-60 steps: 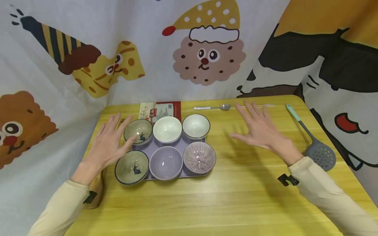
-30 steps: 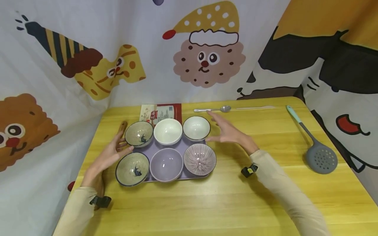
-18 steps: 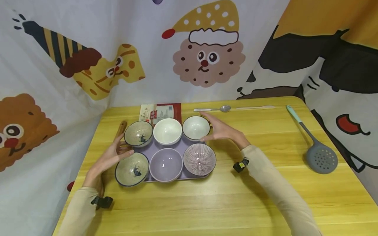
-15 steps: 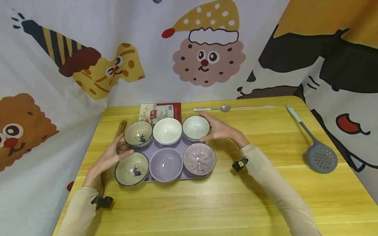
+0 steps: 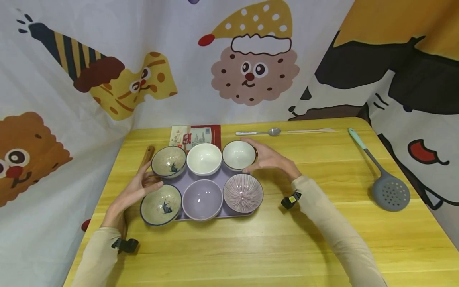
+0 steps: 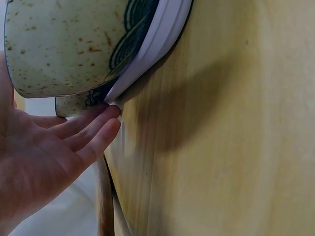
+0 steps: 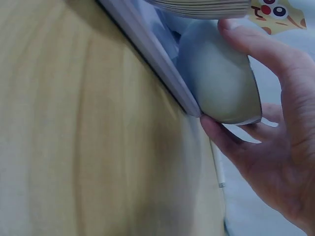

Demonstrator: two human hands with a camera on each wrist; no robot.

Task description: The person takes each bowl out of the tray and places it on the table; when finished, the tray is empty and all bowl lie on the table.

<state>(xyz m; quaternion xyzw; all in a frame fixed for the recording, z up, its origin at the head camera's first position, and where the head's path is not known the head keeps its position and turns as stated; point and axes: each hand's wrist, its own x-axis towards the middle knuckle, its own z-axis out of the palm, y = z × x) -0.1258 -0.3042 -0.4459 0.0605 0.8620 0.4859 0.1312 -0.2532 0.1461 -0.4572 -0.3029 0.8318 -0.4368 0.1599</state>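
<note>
A lavender tray (image 5: 184,181) lies on the table with two rows of bowls on it. My left hand (image 5: 134,190) is at its left side, thumb stretched toward the gap between the two speckled bowls (image 5: 168,161) with blue fish. In the left wrist view, its nearly straight fingers (image 6: 93,137) reach the rim of the tray (image 6: 157,44). My right hand (image 5: 269,158) spreads around the outer side of a dark-rimmed white bowl (image 5: 238,155). The right wrist view shows its thumb against that bowl (image 7: 219,78) and a fingertip right at the tray's corner.
Also on the tray are a plain white bowl (image 5: 203,159), a purple bowl (image 5: 202,200) and a striped bowl (image 5: 243,193). Behind lie a red and cream packet (image 5: 196,135), a spoon (image 5: 274,131) and a thin pale stick (image 5: 310,130). A slotted turner (image 5: 391,193) is far right; a wooden handle (image 5: 148,154) is left.
Both hands have come down and inward from above the table to the two sides of the tray. Over the last half second they have stayed nearly still; tray and bowls have not moved.
</note>
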